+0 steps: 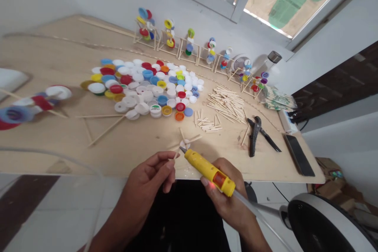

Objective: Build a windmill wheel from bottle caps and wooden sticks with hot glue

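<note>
My left hand [149, 185] pinches one arm of a small cross of wooden sticks [195, 139] between thumb and fingers, just over the table's front edge. A white plastic disc [187, 141] sits at the middle of the cross. In my right hand [228, 195] is a yellow glue gun [202, 164], its fingers wrapped round the body. The gun's dark metal nozzle [183, 149] points up-left and meets the cross at the disc; whether it touches, I cannot tell. A red-orange glow shows on the gun's side.
Behind my hands lie a heap of bottle caps [147, 94], long sticks [227, 102], short sticks [208, 124], black-handled cutters [255, 134] and a phone [299, 153]. Several stick frames with cap wheels [189, 45] line the wall. A stick triangle [108, 130] and cap wheel [38, 104] lie left.
</note>
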The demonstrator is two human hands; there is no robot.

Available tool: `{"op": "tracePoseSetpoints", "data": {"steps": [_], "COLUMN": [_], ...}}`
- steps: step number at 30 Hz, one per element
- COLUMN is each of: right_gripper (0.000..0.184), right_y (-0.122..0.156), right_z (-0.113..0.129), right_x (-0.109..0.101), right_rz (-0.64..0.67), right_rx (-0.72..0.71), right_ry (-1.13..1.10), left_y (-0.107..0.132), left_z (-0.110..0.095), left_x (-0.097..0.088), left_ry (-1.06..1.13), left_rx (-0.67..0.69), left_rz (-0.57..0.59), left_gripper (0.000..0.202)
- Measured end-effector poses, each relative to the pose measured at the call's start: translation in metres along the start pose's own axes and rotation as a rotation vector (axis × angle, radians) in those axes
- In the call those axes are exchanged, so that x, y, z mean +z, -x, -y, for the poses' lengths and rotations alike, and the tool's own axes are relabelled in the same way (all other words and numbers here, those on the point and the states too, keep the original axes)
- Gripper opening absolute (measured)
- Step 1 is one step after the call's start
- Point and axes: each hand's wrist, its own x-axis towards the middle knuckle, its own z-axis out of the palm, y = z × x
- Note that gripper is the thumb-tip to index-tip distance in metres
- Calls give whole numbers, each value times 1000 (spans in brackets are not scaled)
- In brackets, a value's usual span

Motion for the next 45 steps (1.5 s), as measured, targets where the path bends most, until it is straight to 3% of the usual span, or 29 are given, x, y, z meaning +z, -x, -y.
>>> {"op": "tracePoseSetpoints", "data": {"steps": [15,21,30,38,45], "right_gripper": [24,25,29,24,28], "right_y": [1,-1,-1,0,-3], "right_z": [-6,-3,-11,-10,-15], "right_x": [0,-1,0,0,-4], "right_rz": [19,44,57,86,70], "right_rx": [97,68,195,228,260], "right_ry": [-53,-56,-146,-221,-236], "left_y": [0,0,0,3,1], "left_z": [1,0,-3,-7,-4], "left_x": [-1,0,2,5,5], "left_ry": [37,66,102,147,138], "left_rx": [-29,-42,-70,-140,-122], "left_rz": [14,7,14,43,27], "left_gripper": [35,35,37,38,39]}}
